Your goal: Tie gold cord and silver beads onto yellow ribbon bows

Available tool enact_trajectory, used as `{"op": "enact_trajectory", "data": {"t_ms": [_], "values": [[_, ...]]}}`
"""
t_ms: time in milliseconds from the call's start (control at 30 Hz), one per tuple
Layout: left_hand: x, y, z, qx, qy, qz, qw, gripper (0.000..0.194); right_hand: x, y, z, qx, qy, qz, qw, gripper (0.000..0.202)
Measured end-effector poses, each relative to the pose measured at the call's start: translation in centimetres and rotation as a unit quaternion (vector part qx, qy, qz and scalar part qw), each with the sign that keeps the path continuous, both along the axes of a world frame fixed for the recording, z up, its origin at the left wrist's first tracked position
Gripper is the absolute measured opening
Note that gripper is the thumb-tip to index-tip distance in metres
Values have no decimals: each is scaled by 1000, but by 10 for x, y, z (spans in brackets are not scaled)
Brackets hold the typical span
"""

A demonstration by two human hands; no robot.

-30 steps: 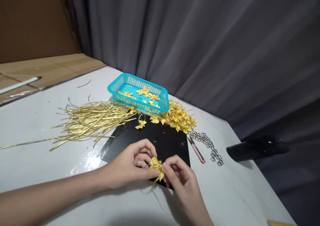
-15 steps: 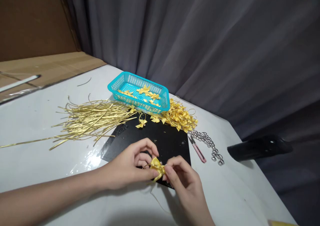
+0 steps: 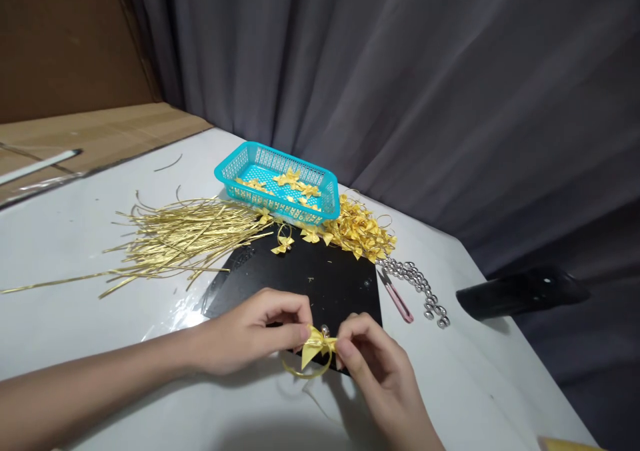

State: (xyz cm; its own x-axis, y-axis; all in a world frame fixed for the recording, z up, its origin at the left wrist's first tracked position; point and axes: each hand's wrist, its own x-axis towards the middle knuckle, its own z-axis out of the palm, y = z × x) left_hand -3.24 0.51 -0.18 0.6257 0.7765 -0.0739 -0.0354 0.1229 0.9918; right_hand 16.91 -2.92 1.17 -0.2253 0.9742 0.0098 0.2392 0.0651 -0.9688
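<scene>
A yellow ribbon bow (image 3: pixel 313 346) is pinched between my two hands, over the near edge of a black mat (image 3: pixel 300 284). My left hand (image 3: pixel 265 324) grips its left side between thumb and fingertips. With thumb and forefinger, my right hand (image 3: pixel 375 361) holds its right end. A small silver bell (image 3: pixel 325 330) sits at the top of the bow. Below it hangs a loop of gold cord (image 3: pixel 307 375). Beyond my hands, another yellow bow (image 3: pixel 283 244) with a cord loop lies on the mat.
A blue basket (image 3: pixel 280 204) holding several bows stands at the back. Gold cords (image 3: pixel 185 234) are spread left, and a heap of bows (image 3: pixel 363 228) lies right. Pink-handled snips (image 3: pixel 397 299), silver bells (image 3: pixel 413 278) and a black cylindrical object (image 3: pixel 520 294) are to the right.
The bow has turned, so its cord loop now hangs below it and the bell shows on top. My left fingers have closed into a pinch; my right hand shifted slightly right.
</scene>
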Motion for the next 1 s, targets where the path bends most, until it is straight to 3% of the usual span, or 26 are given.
{"op": "enact_trajectory", "data": {"t_ms": [233,333,467,767,900,1000], "values": [[-2,-1,2,79,10,-11,997,25,1,0,7,-102,32,24,994,36],[-1,-2,3,100,28,5,995,26,3,2,1,-92,33,37,995,33],[4,-4,-2,33,43,21,998,20,7,7,-12,-8,-12,45,999,27],[11,-3,-15,-79,34,89,992,26,10,15,-17,-2,-100,43,994,28],[11,0,-16,-95,17,127,987,23,33,30,-13,75,-199,-18,977,26],[9,2,-19,-91,19,148,985,22,67,49,-16,110,-329,-108,932,32]]}}
